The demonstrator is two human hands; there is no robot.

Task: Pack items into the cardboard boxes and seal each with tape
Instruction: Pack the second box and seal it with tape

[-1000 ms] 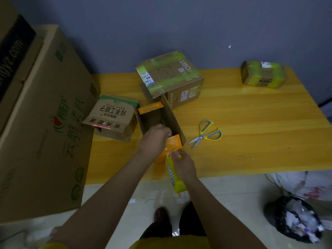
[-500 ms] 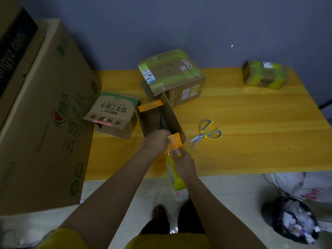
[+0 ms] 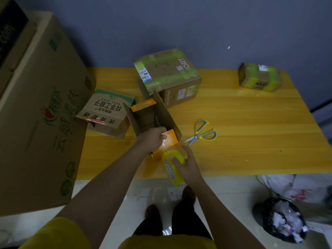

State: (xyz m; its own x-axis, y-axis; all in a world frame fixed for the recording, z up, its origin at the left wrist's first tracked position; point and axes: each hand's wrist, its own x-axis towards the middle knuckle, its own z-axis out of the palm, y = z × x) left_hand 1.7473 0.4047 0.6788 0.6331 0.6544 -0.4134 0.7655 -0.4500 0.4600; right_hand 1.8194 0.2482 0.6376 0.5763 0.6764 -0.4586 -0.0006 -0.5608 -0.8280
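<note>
Tape dispenser point(image 3: 173, 168) in right grip point(image 3: 186, 164), touching box point(image 3: 152, 119).

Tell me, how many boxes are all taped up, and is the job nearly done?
Two look done: the big taped box and the small taped box at the back wear green tape. In hand: the left hand holds the open box by its orange flap while the right hand grips the yellow tape dispenser. Left: that box's flaps stand open, and the printed box shows no tape.

light: dim, bluish | edges: wide-angle bowing; perhaps slight blur | glare: faint floor sheen
</note>
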